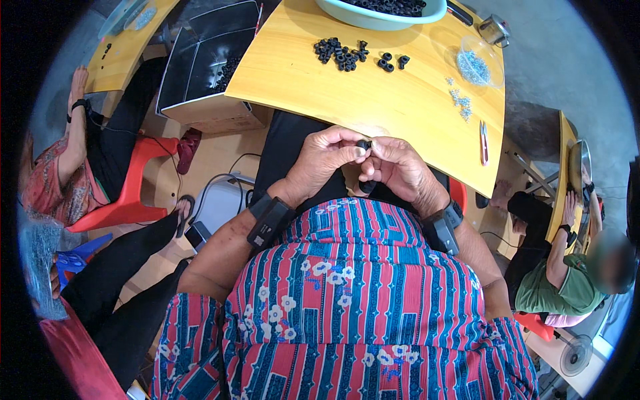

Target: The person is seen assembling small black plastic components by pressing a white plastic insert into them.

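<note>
Just off the table's near edge, my left hand (323, 160) pinches a small black cylindrical part (363, 145) between thumb and fingertips. My right hand (403, 172) closes on the same part from the other side, with its fingers curled. Below those fingers shows another dark bit (367, 186), too unclear to tell apart. On the yellow table (413, 100) ahead lie a heap of short black ring-like parts (343, 55) and several more set apart (387, 64). Farther right are small clear bluish pieces (460, 103) and a pair of red-handled snips (484, 143).
A pale green basin (380, 18) of black parts stands at the far edge. Beside it are a metal cup (494, 30) and a clear bowl (490, 73) of bluish pieces. An open box (213, 113) sits left of the table. Other people sit at both sides.
</note>
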Demonstrator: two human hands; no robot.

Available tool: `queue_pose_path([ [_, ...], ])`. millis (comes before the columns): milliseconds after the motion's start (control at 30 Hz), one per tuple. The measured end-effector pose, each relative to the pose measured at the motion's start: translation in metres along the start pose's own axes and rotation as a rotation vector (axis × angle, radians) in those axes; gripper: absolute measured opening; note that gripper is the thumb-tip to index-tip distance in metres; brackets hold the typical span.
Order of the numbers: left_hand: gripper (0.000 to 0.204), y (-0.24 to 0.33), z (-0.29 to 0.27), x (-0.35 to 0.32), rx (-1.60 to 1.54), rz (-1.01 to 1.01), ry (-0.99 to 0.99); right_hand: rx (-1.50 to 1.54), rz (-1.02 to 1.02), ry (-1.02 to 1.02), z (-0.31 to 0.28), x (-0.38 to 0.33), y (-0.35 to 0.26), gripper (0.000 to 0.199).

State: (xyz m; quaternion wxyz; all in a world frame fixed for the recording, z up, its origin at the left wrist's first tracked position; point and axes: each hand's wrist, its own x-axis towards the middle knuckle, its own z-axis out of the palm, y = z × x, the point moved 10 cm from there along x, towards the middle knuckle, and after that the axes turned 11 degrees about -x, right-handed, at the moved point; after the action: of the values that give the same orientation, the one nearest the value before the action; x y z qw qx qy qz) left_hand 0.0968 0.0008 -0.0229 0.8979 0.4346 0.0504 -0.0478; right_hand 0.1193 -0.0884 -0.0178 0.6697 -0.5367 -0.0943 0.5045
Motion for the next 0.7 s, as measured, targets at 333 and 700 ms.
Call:
queue_pose_path([
  [333,0.019,0.016,0.006,-0.002,0.072,0.083,-0.024,0.097,0.049,-0.023,-0.004,0.0,0.005,0.027],
  [700,0.018,0.021,0.008,-0.003,0.241,0.087,-0.017,0.055,0.126,-0.04,-0.009,0.001,0.01,0.028],
])
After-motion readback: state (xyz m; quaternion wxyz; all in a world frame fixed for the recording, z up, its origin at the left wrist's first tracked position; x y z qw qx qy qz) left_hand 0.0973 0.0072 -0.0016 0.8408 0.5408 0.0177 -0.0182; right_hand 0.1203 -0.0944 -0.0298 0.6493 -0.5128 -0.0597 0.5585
